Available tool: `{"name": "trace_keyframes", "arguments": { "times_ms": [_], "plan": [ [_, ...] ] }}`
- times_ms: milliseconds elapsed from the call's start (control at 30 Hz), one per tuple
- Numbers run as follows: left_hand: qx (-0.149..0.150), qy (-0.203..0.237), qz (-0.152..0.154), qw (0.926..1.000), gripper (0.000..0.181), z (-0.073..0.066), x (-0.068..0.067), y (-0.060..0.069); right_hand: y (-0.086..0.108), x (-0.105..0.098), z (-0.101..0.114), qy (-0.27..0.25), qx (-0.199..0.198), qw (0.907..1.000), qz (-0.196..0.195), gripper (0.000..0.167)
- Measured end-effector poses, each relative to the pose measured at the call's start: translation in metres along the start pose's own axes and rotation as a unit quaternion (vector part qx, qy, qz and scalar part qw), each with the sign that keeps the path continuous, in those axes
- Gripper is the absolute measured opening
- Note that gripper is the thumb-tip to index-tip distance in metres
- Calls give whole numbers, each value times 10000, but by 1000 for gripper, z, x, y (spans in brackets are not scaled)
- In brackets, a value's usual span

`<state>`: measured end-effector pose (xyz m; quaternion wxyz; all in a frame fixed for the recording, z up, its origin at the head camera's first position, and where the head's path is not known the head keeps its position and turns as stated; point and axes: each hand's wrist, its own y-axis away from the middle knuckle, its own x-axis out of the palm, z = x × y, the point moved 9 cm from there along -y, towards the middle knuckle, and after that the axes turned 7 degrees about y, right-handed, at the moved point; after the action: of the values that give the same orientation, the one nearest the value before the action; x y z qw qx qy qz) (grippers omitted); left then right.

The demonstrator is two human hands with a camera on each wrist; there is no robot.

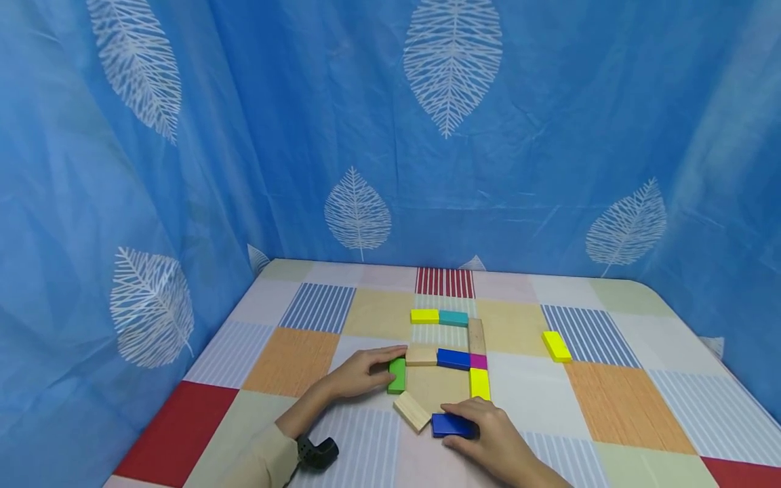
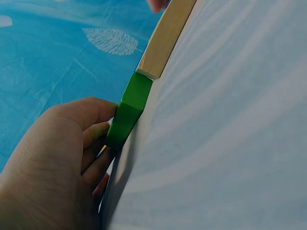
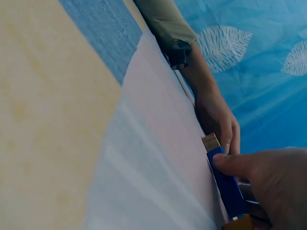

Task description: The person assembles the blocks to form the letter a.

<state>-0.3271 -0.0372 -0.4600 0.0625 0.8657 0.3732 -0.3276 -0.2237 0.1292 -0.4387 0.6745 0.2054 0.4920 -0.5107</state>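
At the left side of a block outline on the table, my left hand (image 1: 356,373) pinches a green wooden block (image 1: 396,376), thumb on its side and fingers at its far end. Nearer me, my right hand (image 1: 495,434) grips a blue block (image 1: 449,425) lying flat, the thumb at its near side and fingers at its far side. Between the two sits a slanted plain wood block (image 1: 412,411), its right corner close to the blue one. In the right wrist view the thumb presses on the blue block (image 3: 228,187).
Joined blocks run beyond the hands: plain wood (image 1: 422,355), blue (image 1: 453,358), magenta (image 1: 478,361), yellow (image 1: 480,384), upright plain wood (image 1: 476,335), teal (image 1: 453,318) and yellow (image 1: 424,316). Another yellow block (image 1: 556,346) lies apart at right. A blue leaf-patterned curtain (image 1: 366,135) encloses the table.
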Motion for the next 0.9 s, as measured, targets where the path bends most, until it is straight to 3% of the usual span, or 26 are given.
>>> {"name": "trace_keyframes", "arguments": {
  "times_ms": [167, 900],
  "plan": [
    [61, 60, -19, 10000, 51, 0, -2, 0, 2, -2, -2, -126, -110, 9998, -48, 37],
    [71, 37, 8, 10000, 51, -3, -1, -1, 3, -3, 2, -395, -353, 9985, -119, 34]
  ]
}}
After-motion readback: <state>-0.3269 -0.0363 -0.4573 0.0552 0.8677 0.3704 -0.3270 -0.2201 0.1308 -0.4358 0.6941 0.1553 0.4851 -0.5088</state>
